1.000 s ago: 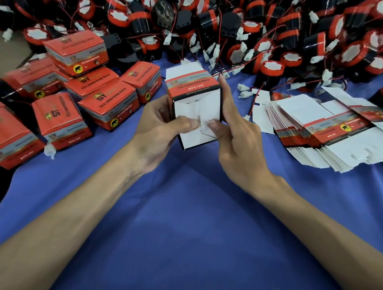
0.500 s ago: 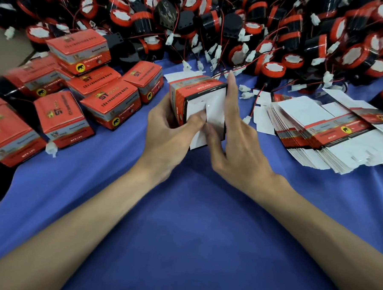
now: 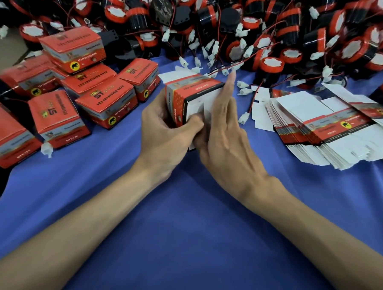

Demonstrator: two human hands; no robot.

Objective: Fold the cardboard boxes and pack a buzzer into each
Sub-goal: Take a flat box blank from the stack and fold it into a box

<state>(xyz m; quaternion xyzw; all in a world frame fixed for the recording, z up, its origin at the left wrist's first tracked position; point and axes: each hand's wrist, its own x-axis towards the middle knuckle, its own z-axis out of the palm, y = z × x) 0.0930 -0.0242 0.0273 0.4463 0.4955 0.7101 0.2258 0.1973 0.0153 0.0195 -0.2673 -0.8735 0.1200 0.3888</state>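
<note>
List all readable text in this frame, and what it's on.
"ST": top of the front closed box.
"12v reversing horn": same top.
Elephant sign on a yellow disc: its front side.
"QTY:1PC": side of the left closed box.
Blurred, unreadable: held box, flat carton stack.

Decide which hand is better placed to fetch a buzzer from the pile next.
Right. The right hand lies flat against the cardboard box, fingertips nearest the buzzer pile; the left hand grips it.

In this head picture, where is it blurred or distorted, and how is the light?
Head view: held red cardboard box fairly sharp; packed red boxes at left edge and stacked white carton blanks smeared; lens bows the edges; light soft, shadows faint.
</note>
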